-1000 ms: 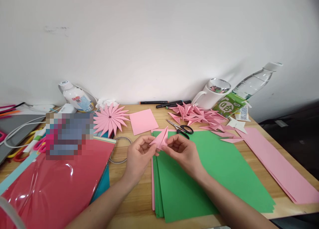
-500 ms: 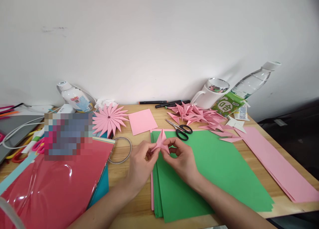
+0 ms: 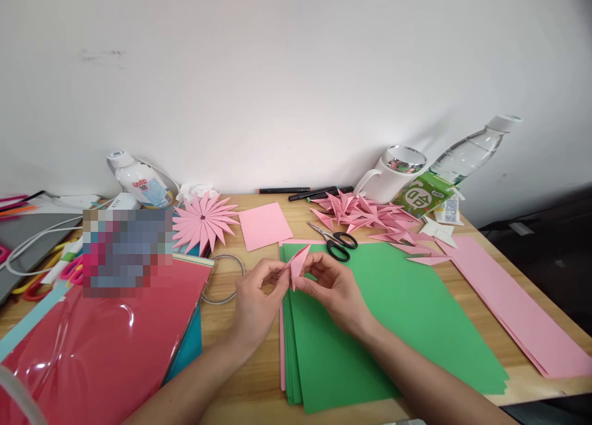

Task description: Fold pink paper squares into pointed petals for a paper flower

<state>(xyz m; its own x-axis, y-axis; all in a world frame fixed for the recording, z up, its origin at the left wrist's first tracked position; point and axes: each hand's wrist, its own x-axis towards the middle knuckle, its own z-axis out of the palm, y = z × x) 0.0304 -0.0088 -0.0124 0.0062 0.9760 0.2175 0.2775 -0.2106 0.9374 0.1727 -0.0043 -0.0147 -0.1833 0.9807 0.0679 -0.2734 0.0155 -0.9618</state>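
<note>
A small folded pink paper piece (image 3: 299, 264) is held upright between my two hands, over the left edge of the green paper stack (image 3: 393, 326). My left hand (image 3: 261, 298) pinches its left side between thumb and fingertips. On its right side, my right hand (image 3: 335, 289) grips it with the thumb low and the index finger higher. Just beyond the hands lie black-handled scissors (image 3: 337, 241) and a square of pink paper (image 3: 265, 226). A pink pointed paper rosette (image 3: 203, 222) rests to the left, and a heap of folded pink pieces (image 3: 365, 214) to the right.
Along the wall stand a white mug (image 3: 393, 175), a clear bottle (image 3: 472, 150), a green box (image 3: 423, 193) and a white bottle (image 3: 141, 181). Tape (image 3: 222, 303) lies left of my hands, near a red plastic-wrapped pack (image 3: 106, 345). Pink strips (image 3: 518, 308) lie at the right.
The folded pink piece has been turned: its spread side points are now closed together and it appears as one narrow, right-leaning shape. Both hands still hold it in nearly the same place.
</note>
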